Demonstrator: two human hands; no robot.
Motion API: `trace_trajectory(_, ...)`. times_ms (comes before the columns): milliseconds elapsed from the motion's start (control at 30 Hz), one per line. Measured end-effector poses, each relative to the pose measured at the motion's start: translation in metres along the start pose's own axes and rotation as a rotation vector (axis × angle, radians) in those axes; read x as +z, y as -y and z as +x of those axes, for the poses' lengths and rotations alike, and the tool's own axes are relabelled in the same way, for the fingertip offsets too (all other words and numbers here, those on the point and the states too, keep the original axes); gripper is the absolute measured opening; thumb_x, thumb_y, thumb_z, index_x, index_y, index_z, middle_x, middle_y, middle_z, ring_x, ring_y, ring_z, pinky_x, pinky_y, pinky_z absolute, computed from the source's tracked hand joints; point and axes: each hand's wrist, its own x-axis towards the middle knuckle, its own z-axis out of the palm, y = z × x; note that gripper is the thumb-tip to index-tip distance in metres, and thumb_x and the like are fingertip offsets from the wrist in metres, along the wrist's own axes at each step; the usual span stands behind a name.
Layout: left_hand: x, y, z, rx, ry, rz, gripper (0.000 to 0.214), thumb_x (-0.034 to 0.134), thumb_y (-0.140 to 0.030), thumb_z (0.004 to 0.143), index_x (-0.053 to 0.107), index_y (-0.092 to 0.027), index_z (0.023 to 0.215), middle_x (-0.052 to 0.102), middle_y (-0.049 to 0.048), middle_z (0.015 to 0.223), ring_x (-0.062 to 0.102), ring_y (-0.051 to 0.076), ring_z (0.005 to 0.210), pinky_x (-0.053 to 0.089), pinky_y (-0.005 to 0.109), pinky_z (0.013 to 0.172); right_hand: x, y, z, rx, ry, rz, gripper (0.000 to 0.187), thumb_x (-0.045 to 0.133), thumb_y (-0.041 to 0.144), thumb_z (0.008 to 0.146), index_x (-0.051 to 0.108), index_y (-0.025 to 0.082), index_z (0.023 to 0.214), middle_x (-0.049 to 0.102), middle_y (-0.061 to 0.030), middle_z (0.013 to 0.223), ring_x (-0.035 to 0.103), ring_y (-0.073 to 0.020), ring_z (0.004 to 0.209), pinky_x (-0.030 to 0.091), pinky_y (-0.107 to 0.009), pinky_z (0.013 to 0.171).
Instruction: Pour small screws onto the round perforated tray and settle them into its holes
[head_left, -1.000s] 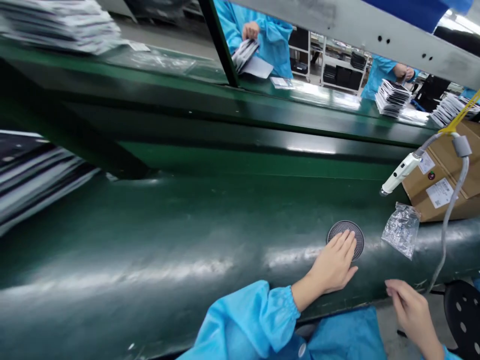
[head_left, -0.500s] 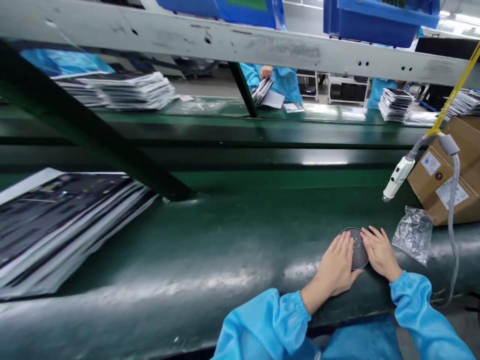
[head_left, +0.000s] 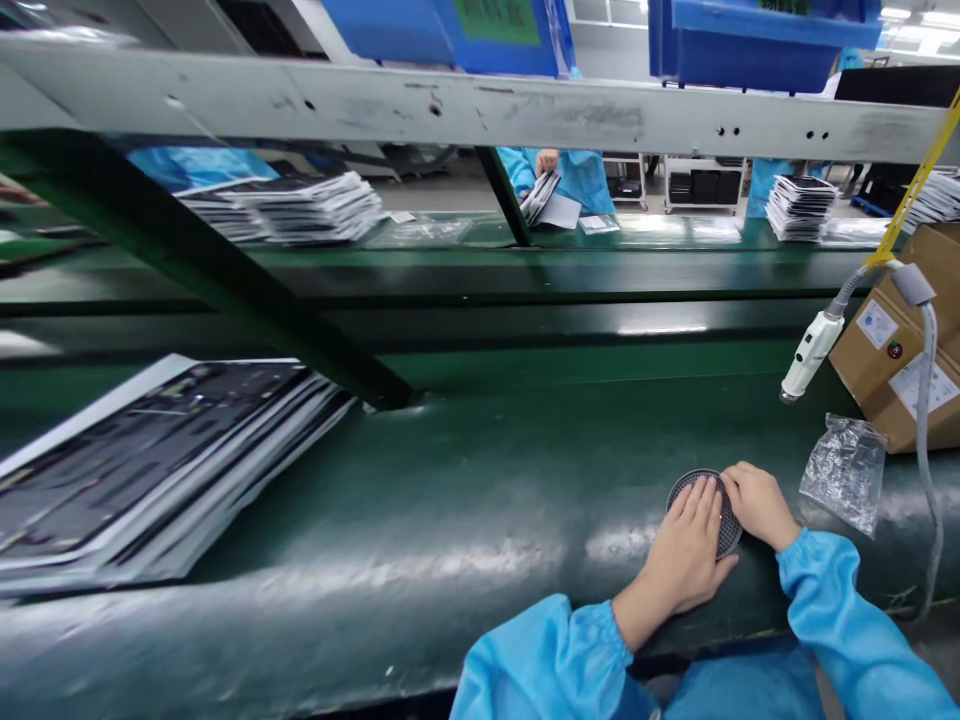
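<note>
A round, dark grey disc [head_left: 729,532] with a grid of small holes lies on the green work surface in front of me. My left hand [head_left: 684,552] rests flat over its left half, fingers stretched out and thumb apart along the lower edge. At the upper right rim, my right hand [head_left: 759,508] has its fingertips drawn together in a pinch against the disc; what is between them, if anything, is too small to see. To the right of that hand lies a clear plastic bag [head_left: 844,477] with small shiny pieces.
A white electric screwdriver [head_left: 812,352] hangs from a yellow cord [head_left: 919,180]. Behind it stands a cardboard box [head_left: 862,385]. Flat dark panels [head_left: 180,450] are stacked at left, beside a slanted green post [head_left: 247,295]. Across the line, a person [head_left: 589,180] handles sheets.
My view has swung left, so the scene appears shifted right. The right hand's fingers, spread before, are now drawn together at the disc's rim. The left hand stays flat on the disc.
</note>
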Motion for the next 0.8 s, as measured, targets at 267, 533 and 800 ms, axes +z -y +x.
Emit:
trace_trajectory(267, -0.005, 0.005, -0.028, -0.106, 0.032, 0.072, 0.078, 0.036, -0.054, 0.092, 0.039, 0.006, 0.141, 0.031, 0.0303, 0.15, 0.029, 0.039, 0.142, 0.023, 0.05, 0.116, -0.005, 0.015, -0.036, 0.106, 0.058, -0.107, 0.027, 0.044, 0.015, 0.093, 0.061, 0.017, 0.071, 0.065, -0.006, 0.073, 0.063, -0.0206, 0.069, 0.035, -0.031, 0.061)
trace_trajectory(533, 0.003, -0.013, -0.012, 0.052, -0.048, 0.052, 0.072, 0.033, -0.053, 0.095, 0.041, 0.003, 0.141, 0.037, 0.0247, 0.149, 0.03, 0.034, 0.143, 0.019, 0.043, 0.119, -0.008, 0.012, -0.006, 0.005, 0.113, -0.032, 0.024, 0.041, 0.021, 0.098, 0.065, 0.022, 0.098, 0.067, -0.0024, 0.093, 0.064, -0.0173, 0.085, 0.039, -0.026, 0.07)
trace_trajectory(800, -0.01, 0.024, -0.014, -0.042, 0.007, 0.05, 0.087, 0.037, -0.066, 0.089, 0.04, 0.004, 0.14, 0.036, 0.0278, 0.149, 0.03, 0.037, 0.142, 0.019, 0.048, 0.118, -0.008, 0.008, -0.015, 0.077, 0.092, -0.071, 0.028, 0.042, 0.016, 0.095, 0.06, 0.018, 0.074, 0.067, -0.0049, 0.077, 0.064, -0.0187, 0.073, 0.035, -0.028, 0.065)
